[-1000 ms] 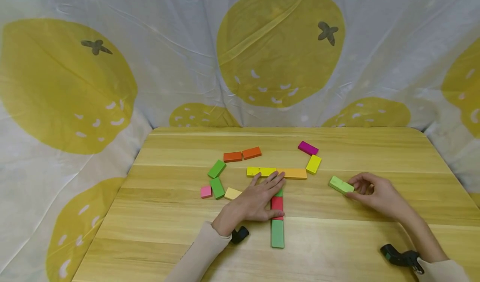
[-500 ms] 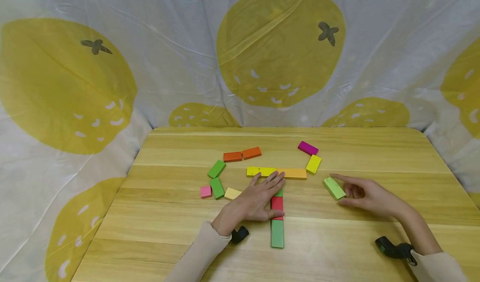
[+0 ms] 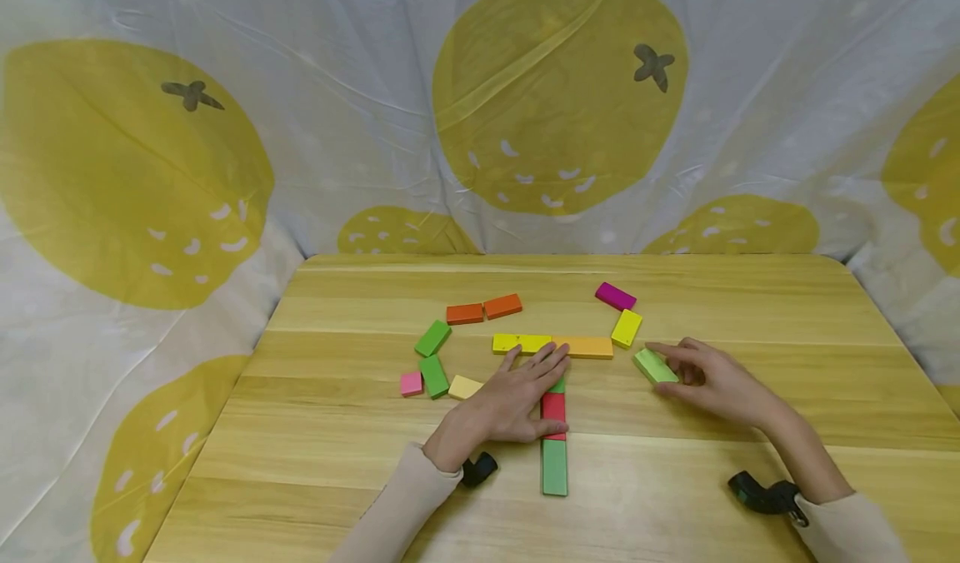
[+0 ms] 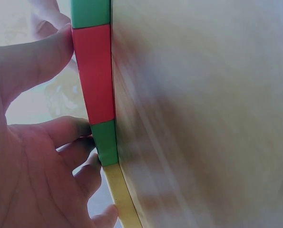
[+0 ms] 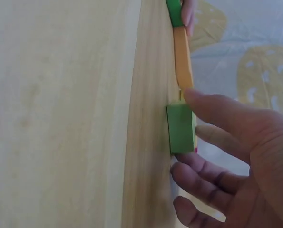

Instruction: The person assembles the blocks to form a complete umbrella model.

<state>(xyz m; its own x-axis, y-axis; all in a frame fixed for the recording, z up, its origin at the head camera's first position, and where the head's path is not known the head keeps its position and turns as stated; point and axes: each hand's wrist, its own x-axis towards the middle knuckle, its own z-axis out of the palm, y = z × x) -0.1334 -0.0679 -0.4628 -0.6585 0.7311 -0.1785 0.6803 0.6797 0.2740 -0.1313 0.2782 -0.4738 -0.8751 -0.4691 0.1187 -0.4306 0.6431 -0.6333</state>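
A light green block (image 3: 656, 366) is pinched between the thumb and fingers of my right hand (image 3: 712, 381), low over the table right of the yellow block (image 3: 627, 328). My left hand (image 3: 510, 396) lies with fingers spread over a T of blocks. Its fingertips rest at the yellow bar (image 3: 522, 343) and the orange bar (image 3: 585, 347), and its thumb touches the red block (image 4: 94, 76). Below the red one in the head view lies a green block (image 3: 555, 467). A shorter green block (image 4: 104, 142) is partly hidden by the left hand.
Around the T lie two orange-red blocks (image 3: 483, 307), two green blocks (image 3: 433, 356), a pink block (image 3: 411, 383), a cream block (image 3: 465, 387) and a purple block (image 3: 616, 296). A patterned cloth (image 3: 300, 130) hangs behind the wooden table (image 3: 337, 480).
My right hand has moved left with the light green block, turning it along the way and bringing it nearer the yellow block. My left hand has stayed in place.
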